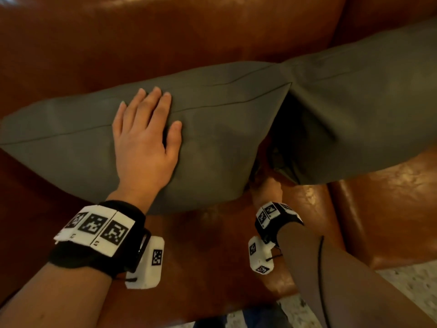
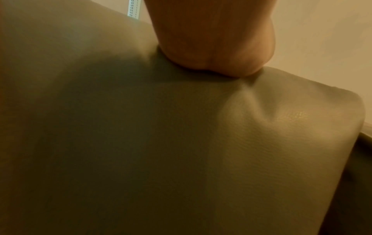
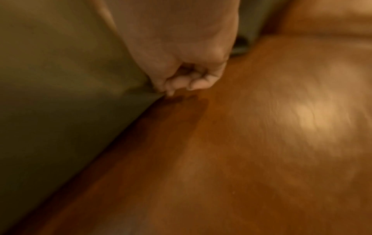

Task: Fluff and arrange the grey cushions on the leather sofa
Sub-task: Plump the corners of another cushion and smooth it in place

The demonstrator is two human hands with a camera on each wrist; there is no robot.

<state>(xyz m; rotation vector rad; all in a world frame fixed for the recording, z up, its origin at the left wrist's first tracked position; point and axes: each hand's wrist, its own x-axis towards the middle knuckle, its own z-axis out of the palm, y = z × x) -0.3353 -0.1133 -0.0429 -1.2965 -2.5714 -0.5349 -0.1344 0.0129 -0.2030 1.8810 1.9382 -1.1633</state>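
Note:
A grey cushion (image 1: 212,129) leans against the back of the brown leather sofa (image 1: 165,31). My left hand (image 1: 146,129) lies flat on its top with straight fingers and presses into it; in the left wrist view the heel of the hand (image 2: 217,52) dents the grey cushion (image 2: 181,143). My right hand (image 1: 264,185) reaches under the cushion's lower right corner, its fingers hidden in the head view. In the right wrist view the right hand (image 3: 181,79) pinches the corner of the grey cushion (image 3: 60,79) just above the seat. A second grey cushion (image 1: 366,102) stands to the right, touching the first.
The leather seat (image 1: 212,245) stretches in front of the cushions, with a seam to the neighbouring seat pad (image 1: 390,209) on the right. A speckled floor (image 1: 413,287) shows at the lower right beyond the sofa's front edge.

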